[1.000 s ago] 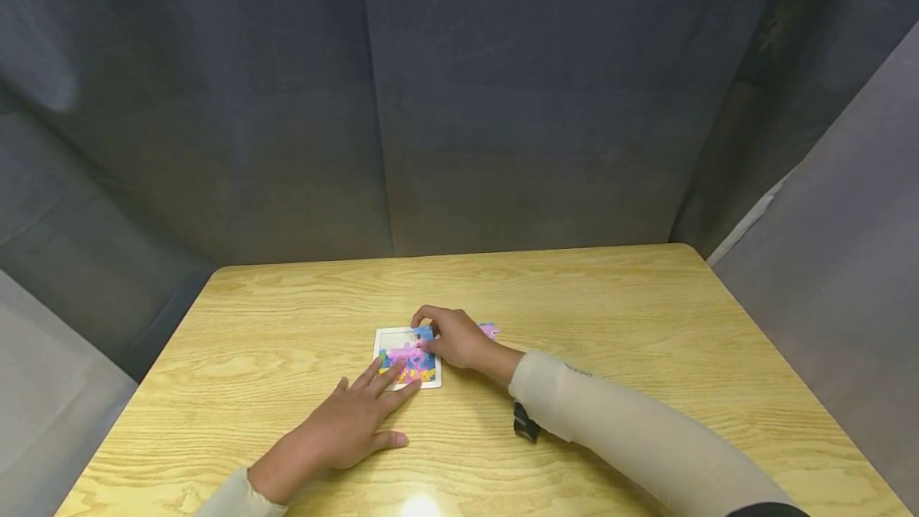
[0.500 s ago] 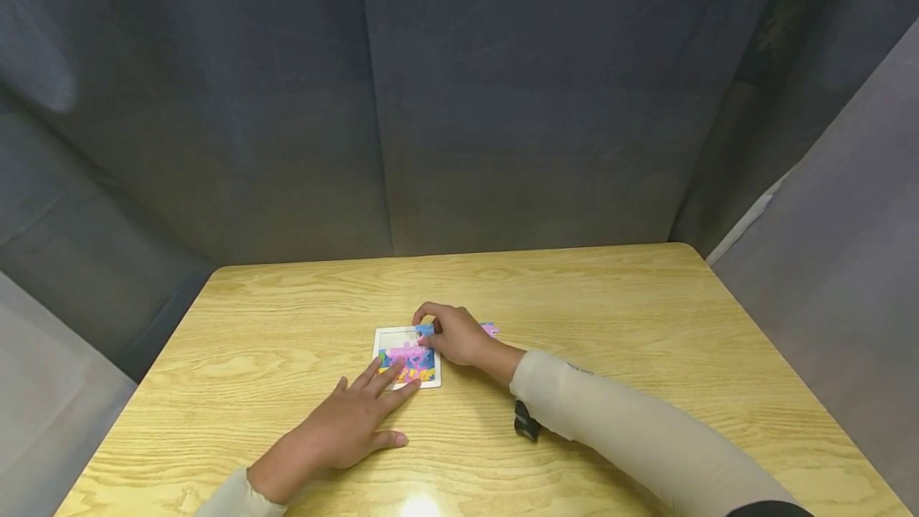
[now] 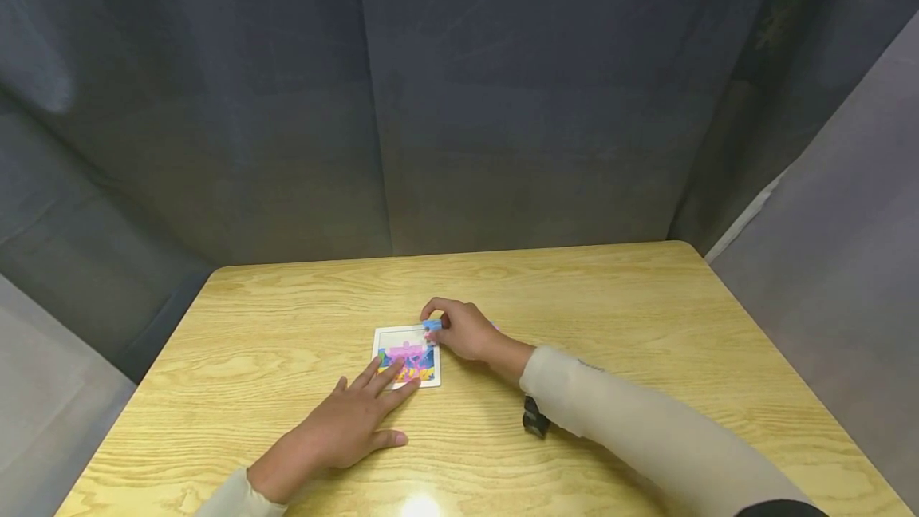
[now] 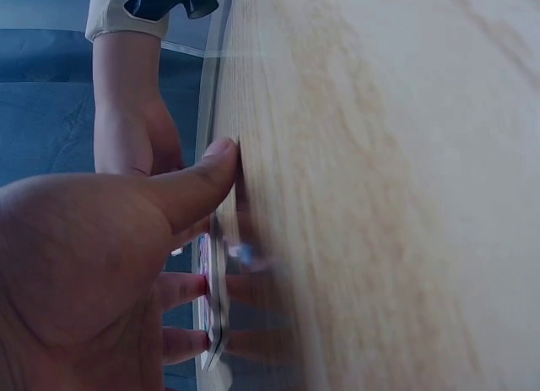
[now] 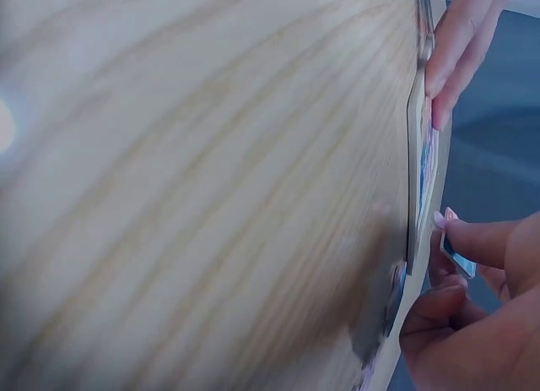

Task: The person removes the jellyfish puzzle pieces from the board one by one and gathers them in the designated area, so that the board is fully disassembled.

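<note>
I see a yellow wood-grained surface (image 3: 610,325) with rounded far corners, a white glare (image 3: 420,506) on its near part, and dark grey draped fabric (image 3: 517,102) behind it.

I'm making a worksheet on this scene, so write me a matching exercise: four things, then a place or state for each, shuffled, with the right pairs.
Things:
1. left hand
2. right hand
3. puzzle board
4. curtain

Places or states:
A. white-bordered, with a colourful lower part
B. pinching a puzzle piece
C. dark, hanging beyond the far edge of the table
D. fingers spread, fingertips on the board

Right pairs: 1-D, 2-B, 3-A, 4-C
</note>
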A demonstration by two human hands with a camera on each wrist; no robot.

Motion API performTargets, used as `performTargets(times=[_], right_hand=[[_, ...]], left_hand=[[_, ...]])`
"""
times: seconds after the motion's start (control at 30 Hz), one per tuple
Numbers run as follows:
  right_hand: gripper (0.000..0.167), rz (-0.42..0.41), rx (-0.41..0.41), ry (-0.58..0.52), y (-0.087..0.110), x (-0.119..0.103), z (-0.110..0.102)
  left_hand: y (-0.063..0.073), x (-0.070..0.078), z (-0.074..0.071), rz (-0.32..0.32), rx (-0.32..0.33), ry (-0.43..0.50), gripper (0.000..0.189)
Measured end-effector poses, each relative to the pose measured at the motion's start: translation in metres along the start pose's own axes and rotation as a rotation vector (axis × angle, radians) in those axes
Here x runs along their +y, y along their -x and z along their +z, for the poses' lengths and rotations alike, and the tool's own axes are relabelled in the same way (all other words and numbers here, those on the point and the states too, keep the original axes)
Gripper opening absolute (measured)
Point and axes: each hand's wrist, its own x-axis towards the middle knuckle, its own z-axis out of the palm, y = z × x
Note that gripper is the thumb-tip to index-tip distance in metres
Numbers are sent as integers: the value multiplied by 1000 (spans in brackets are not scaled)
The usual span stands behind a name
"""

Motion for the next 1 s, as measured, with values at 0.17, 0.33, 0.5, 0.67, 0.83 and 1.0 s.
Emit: performTargets(times=[0.17, 0.33, 0.5, 0.67, 0.83, 1.0], right_hand=[[22, 8, 21, -5, 3, 7, -3], [20, 15, 29, -20, 8, 14, -7], [20, 23, 35, -35, 12, 21, -13], [20, 36, 45, -46, 18, 25, -19], [22, 51, 63, -57, 23, 27, -26], [21, 62, 68, -82, 26, 32, -33]], left_hand=[[0, -1, 1, 3, 1, -10, 75], [0, -1, 2, 1, 6, -11, 75], [0, 1, 1, 2, 12, -10, 75], [0, 1, 1, -7, 5, -5, 75], [0, 0, 2, -10, 5, -2, 76], [0, 0, 3, -10, 6, 4, 76]])
